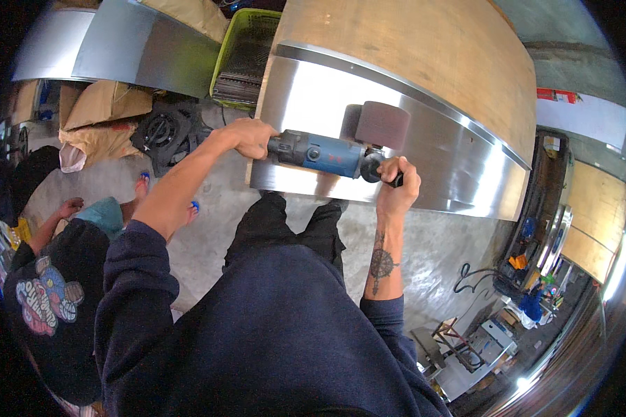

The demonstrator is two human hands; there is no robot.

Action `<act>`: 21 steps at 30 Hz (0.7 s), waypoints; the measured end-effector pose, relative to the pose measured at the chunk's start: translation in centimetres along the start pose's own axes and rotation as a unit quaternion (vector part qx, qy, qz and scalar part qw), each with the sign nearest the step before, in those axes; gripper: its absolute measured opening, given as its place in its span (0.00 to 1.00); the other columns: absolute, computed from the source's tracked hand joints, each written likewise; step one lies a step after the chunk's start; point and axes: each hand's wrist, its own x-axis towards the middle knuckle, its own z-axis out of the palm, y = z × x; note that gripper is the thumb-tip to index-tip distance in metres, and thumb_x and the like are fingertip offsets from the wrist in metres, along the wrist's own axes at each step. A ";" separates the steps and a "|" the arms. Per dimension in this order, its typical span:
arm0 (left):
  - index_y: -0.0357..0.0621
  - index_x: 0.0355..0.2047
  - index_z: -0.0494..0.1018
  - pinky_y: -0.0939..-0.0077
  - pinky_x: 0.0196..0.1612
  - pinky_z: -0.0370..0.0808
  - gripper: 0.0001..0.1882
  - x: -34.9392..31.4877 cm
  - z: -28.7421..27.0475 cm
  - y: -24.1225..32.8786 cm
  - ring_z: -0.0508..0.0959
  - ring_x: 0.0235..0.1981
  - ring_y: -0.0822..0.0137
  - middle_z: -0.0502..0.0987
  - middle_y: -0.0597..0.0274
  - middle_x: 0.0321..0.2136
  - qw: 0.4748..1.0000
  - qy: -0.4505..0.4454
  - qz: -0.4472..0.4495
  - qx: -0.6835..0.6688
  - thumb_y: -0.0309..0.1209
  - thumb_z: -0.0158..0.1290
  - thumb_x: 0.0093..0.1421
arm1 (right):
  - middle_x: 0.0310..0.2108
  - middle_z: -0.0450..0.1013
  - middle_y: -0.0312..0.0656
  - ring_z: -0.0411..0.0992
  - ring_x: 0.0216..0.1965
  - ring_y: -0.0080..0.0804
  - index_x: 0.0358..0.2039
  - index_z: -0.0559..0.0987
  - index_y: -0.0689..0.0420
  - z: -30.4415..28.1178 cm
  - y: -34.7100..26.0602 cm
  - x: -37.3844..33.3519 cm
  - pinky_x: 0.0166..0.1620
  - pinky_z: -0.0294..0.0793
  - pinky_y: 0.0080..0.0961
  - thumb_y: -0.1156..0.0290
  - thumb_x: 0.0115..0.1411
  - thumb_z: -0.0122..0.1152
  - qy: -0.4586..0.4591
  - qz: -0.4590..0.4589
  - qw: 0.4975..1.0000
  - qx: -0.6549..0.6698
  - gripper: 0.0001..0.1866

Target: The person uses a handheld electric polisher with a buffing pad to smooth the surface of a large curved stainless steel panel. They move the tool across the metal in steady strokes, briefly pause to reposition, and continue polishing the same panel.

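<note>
A blue and black power polisher lies across a shiny stainless steel sheet that rests on a wooden table top. Its brown cylindrical drum sits on the steel. My left hand grips the rear body of the tool. My right hand is closed around the black side handle near the drum. Both forearms reach in from below, and my dark trousers show under the sheet's near edge.
Another person in dark clothes crouches at the lower left on the concrete floor. A green crate, brown sacks and more steel sheets lie at the upper left. Tools and cables sit at the lower right.
</note>
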 end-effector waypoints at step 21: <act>0.35 0.48 0.78 0.51 0.47 0.77 0.28 -9.3 -4.1 1.2 0.83 0.42 0.42 0.82 0.37 0.35 0.996 0.021 -0.082 -0.022 0.32 0.64 0.43 | 0.17 0.69 0.43 0.67 0.26 0.33 0.14 0.72 0.62 5.6 -3.7 -1.1 0.38 0.67 0.33 0.66 0.67 0.52 -0.061 0.044 0.996 -0.040 0.23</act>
